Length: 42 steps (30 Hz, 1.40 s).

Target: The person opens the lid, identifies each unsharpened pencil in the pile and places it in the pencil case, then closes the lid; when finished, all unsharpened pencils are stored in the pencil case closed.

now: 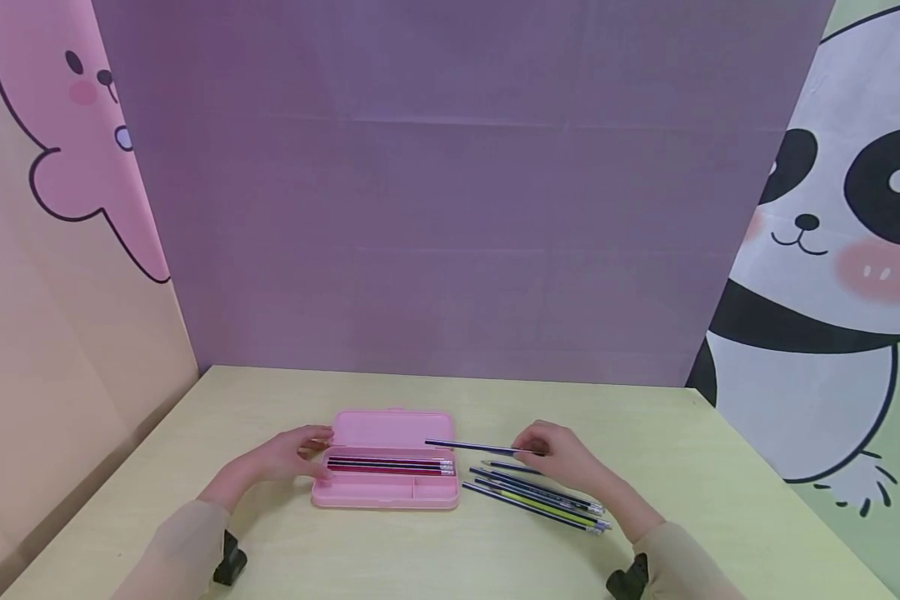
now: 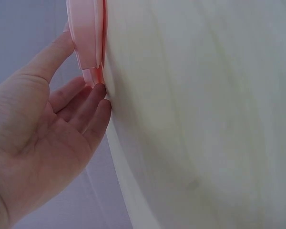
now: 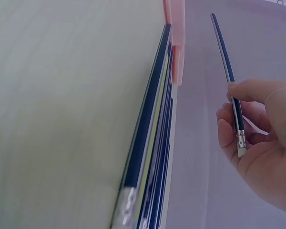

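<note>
A pink pencil case (image 1: 362, 492) lies open on the table, its lid (image 1: 390, 429) folded back. Several dark and red pencils (image 1: 390, 467) lie in its long compartment. My left hand (image 1: 292, 454) is at the case's left end: the thumb touches the rim, while the other fingers spread loosely beside the lid. Above the table, my right hand (image 1: 562, 454) pinches a dark-blue striped pencil (image 3: 222, 45) between thumb and fingers. Its white eraser (image 3: 242, 152) sits near the palm, and its far end reaches over the case's right side in the head view.
Right of the case, a loose bunch of pencils (image 1: 532, 496) lies slanted on the light wooden table (image 1: 390, 554), mostly dark with a yellow-green one among them. A purple panel (image 1: 450, 208) stands behind the table. Cartoon figures decorate the walls on both sides.
</note>
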Tool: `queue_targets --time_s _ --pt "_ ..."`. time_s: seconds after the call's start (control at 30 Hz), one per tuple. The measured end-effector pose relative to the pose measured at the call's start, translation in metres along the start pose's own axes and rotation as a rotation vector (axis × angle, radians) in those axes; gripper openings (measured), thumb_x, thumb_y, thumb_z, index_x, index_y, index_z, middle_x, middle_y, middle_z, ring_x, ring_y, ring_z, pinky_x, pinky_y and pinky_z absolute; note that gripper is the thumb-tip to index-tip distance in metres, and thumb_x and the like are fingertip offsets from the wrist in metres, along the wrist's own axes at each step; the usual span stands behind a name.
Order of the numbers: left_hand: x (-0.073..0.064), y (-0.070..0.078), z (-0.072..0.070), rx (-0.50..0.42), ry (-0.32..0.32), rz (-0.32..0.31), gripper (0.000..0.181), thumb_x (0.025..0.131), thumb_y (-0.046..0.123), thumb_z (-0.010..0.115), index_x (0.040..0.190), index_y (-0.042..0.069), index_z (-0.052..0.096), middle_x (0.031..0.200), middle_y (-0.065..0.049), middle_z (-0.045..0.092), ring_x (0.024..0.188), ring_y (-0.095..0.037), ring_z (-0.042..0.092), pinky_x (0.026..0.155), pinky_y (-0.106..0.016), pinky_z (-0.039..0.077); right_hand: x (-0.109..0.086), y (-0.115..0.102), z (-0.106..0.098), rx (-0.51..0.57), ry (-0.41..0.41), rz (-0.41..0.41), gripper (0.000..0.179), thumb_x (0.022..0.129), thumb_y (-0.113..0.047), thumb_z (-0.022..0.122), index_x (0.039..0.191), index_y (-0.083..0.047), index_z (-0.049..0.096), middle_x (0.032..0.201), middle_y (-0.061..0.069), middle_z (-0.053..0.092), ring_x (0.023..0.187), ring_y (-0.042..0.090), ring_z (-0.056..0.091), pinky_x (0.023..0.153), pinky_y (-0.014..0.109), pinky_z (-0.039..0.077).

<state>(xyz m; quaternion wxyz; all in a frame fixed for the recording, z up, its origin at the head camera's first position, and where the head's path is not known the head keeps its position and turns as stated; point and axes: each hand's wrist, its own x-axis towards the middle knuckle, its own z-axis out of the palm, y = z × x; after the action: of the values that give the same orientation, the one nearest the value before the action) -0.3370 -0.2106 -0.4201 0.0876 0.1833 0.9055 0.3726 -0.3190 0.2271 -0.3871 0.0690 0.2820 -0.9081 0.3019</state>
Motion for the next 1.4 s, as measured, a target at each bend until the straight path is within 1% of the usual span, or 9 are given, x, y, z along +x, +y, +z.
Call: queue_targets --time_s 0.3,0.57,0.63,0.93,1.0,1.1,1.23,1.3,1.4 --pt "-0.001 0.003 -0.001 0.002 0.002 0.006 0.073 0.077 0.025 0.077 0.137 0.001 0.043 0.137 -0.02 0.048 0.123 -0.039 0.047 0.103 -0.052 0.041 0.013 -0.013 0.01 0.022 -0.028 -0.019 0.008 0.087 -0.013 0.066 0.094 -0.009 0.067 0.084 -0.003 0.059 0.072 0.004 0.051 0.065 0.018 0.05" --pt "-0.003 0.004 0.001 -0.022 0.001 0.017 0.073 0.076 0.024 0.078 0.136 -0.001 0.043 0.135 -0.021 0.048 0.123 -0.04 0.047 0.102 -0.051 0.042 0.023 -0.023 0.025 0.028 -0.061 -0.042 0.01 0.088 -0.014 0.065 0.097 -0.01 0.067 0.085 -0.004 0.059 0.073 0.005 0.051 0.065 0.018 0.049" --pt "-0.003 0.004 0.001 -0.011 0.001 0.024 0.073 0.077 0.024 0.077 0.136 -0.002 0.043 0.135 -0.022 0.048 0.122 -0.041 0.047 0.101 -0.051 0.043 0.025 -0.026 0.029 0.042 -0.069 -0.045 0.011 0.088 -0.014 0.065 0.098 -0.009 0.067 0.085 -0.004 0.06 0.073 0.005 0.051 0.065 0.018 0.049" --pt "-0.004 0.005 0.001 -0.011 0.016 0.017 0.074 0.077 0.025 0.077 0.137 -0.001 0.042 0.136 -0.021 0.048 0.122 -0.039 0.047 0.102 -0.051 0.042 0.037 -0.037 0.044 0.034 -0.071 -0.096 0.01 0.088 -0.01 0.065 0.096 -0.005 0.068 0.084 -0.002 0.061 0.072 0.004 0.051 0.064 0.018 0.048" --pt "-0.003 0.004 0.001 -0.009 0.015 0.025 0.074 0.078 0.026 0.077 0.137 -0.001 0.042 0.136 -0.02 0.047 0.123 -0.039 0.047 0.103 -0.051 0.042 0.038 -0.041 0.048 0.033 -0.083 -0.089 0.012 0.088 -0.01 0.065 0.097 -0.005 0.068 0.084 -0.002 0.06 0.072 0.005 0.05 0.063 0.017 0.048" --pt "-0.003 0.002 0.001 0.007 0.006 0.062 0.074 0.079 0.026 0.076 0.137 -0.003 0.041 0.136 -0.022 0.047 0.122 -0.04 0.047 0.103 -0.051 0.041 0.041 -0.046 0.053 0.034 -0.106 -0.093 0.014 0.087 -0.01 0.065 0.099 -0.002 0.068 0.085 -0.002 0.06 0.074 0.006 0.051 0.064 0.017 0.048" --pt "-0.004 -0.001 0.001 0.009 -0.002 0.105 0.075 0.079 0.025 0.076 0.136 -0.007 0.04 0.135 -0.025 0.047 0.121 -0.042 0.048 0.102 -0.052 0.042 0.045 -0.05 0.06 0.025 -0.127 -0.096 0.014 0.088 -0.011 0.065 0.098 -0.003 0.067 0.084 -0.003 0.06 0.074 0.006 0.051 0.065 0.017 0.048" --pt "-0.004 -0.001 0.001 0.009 -0.003 0.112 0.075 0.079 0.026 0.076 0.136 -0.007 0.04 0.134 -0.026 0.047 0.121 -0.042 0.048 0.101 -0.052 0.042 0.048 -0.052 0.063 0.016 -0.128 -0.098 0.013 0.088 -0.012 0.065 0.097 -0.004 0.067 0.083 -0.004 0.06 0.073 0.006 0.051 0.065 0.018 0.048" --pt "-0.002 -0.001 0.001 -0.001 0.002 0.103 0.075 0.078 0.027 0.076 0.136 -0.006 0.04 0.134 -0.025 0.047 0.121 -0.042 0.048 0.102 -0.052 0.042 0.054 -0.053 0.065 -0.003 -0.127 -0.103 0.012 0.088 -0.012 0.065 0.096 -0.004 0.068 0.082 -0.004 0.06 0.072 0.006 0.052 0.065 0.018 0.048"
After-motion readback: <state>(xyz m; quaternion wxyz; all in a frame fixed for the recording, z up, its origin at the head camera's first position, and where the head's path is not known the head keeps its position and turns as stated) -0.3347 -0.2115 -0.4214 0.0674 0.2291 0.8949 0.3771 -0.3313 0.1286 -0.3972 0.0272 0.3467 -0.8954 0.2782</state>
